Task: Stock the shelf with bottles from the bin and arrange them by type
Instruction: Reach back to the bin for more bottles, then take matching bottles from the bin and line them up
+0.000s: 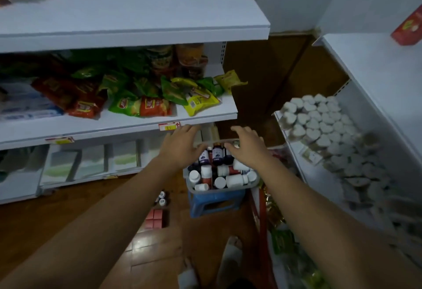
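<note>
Head — left hand (182, 145), right hand (247, 149) over bin (219, 190) — labels (218, 153) illegible.

The bin (228, 188) sits on a stool (214, 205) at lower centre of the frame, with bottles (235, 180) lying and standing in it. Both hands are over its far end, the left hand (182, 146) left of the right hand (247, 146). Left of the stool, on the floor (68, 209), two loose bottles (162, 201) stand just behind a block of small boxes (155, 218). At left, snack packets (137, 104) lie on the middle shelf (205, 115), under the top shelf (137, 15). On the right-hand shelf unit (376, 65), heart-shaped tubs (324, 124) pack the lower level, and a carton (408, 28) stands on the level above, at upper right.
</note>
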